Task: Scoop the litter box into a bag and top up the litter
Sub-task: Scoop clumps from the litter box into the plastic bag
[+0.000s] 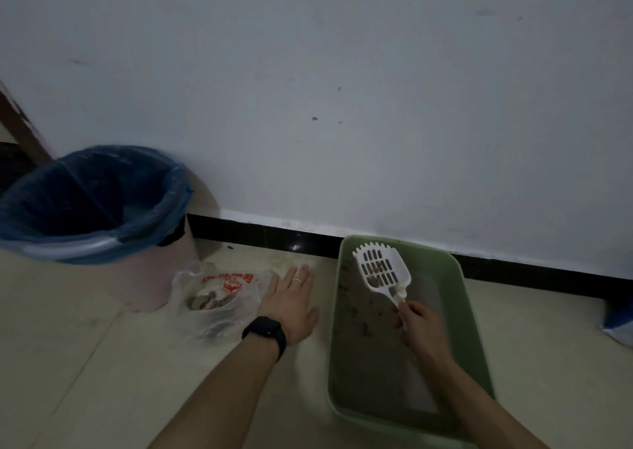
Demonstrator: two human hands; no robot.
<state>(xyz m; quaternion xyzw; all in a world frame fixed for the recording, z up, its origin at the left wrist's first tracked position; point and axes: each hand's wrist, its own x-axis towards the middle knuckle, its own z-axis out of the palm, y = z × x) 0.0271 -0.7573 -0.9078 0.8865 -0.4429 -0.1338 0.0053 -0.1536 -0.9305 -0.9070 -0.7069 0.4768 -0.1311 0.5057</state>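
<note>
A green litter box (476, 315) stands on the floor against the wall, with only a thin, patchy layer of litter in it. My right hand (419, 323) grips the handle of a white slotted scoop (380, 270), which is held over the far end of the box with a few clumps on it. My left hand (291, 299) rests flat on the floor with fingers straight, between the box and a clear plastic bag (215, 298) with red print. The bag lies open on the floor and holds scooped clumps.
A pink bin with a blue liner (92, 205) stands left of the bag by the wall. A black skirting strip (260, 234) runs along the wall's foot. A blue and white package (618, 322) shows at the right edge. The room is dim.
</note>
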